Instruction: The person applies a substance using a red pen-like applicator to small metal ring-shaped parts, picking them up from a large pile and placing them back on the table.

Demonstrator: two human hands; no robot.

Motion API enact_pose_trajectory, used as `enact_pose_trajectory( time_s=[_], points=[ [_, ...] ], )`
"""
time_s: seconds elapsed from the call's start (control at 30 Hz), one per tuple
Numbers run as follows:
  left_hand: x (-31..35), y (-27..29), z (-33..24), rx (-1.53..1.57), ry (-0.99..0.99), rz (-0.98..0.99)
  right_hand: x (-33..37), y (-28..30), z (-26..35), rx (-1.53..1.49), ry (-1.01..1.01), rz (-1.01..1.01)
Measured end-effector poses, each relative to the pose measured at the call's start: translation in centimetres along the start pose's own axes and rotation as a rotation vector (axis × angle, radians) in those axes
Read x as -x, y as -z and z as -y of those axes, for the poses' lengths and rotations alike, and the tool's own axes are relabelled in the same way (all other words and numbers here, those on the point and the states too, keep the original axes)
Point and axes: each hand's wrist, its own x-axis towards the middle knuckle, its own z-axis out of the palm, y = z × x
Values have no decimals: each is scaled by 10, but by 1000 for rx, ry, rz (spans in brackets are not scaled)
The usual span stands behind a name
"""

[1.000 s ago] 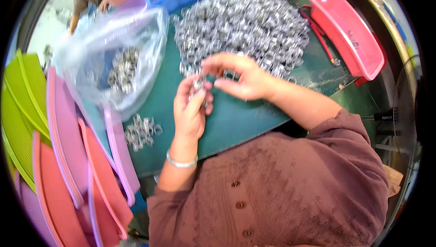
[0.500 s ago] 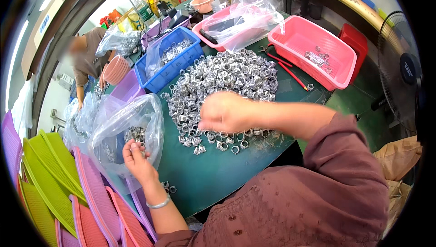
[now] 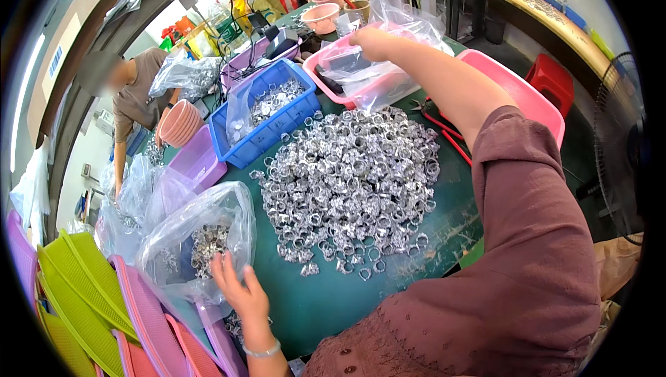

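Note:
My right hand (image 3: 374, 44) reaches to the far side, over a pink basket (image 3: 338, 99) with a clear plastic bag (image 3: 388, 84) draped in it. Its fingers are mostly hidden, so any grip cannot be made out. My left hand (image 3: 239, 290) is open, fingers spread, by the near side of an open clear plastic bag (image 3: 239, 214). Inside that bag lies a clump of metal rings (image 3: 209, 242). A large heap of silver-coloured rings (image 3: 350, 176) covers the middle of the green table (image 3: 298, 307), several lying loose along its near edge.
Left of the heap stands a blue basket (image 3: 239, 148) of small metal pieces. Red-handled pliers (image 3: 451, 134) and another pink basket (image 3: 527, 86) lie right, partly behind my arm. Green and purple baskets (image 3: 90, 280) crowd the lower left. A person (image 3: 142, 89) works across, and a fan (image 3: 617, 141) stands right.
My right hand has moved from above the heap to the far pink basket. My left hand has drawn back from the bag and its fingers have spread. The view has shifted slightly.

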Motion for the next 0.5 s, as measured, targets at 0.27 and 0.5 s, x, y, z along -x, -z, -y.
enact_pose_trajectory(
  time_s=[0.27,0.5],
  points=[
    [95,17,-32,-120,25,267,-47,-52,-26,205,-227,616],
    [94,8,-38,-94,117,282,-38,-43,-8,185,-198,415]
  ],
)
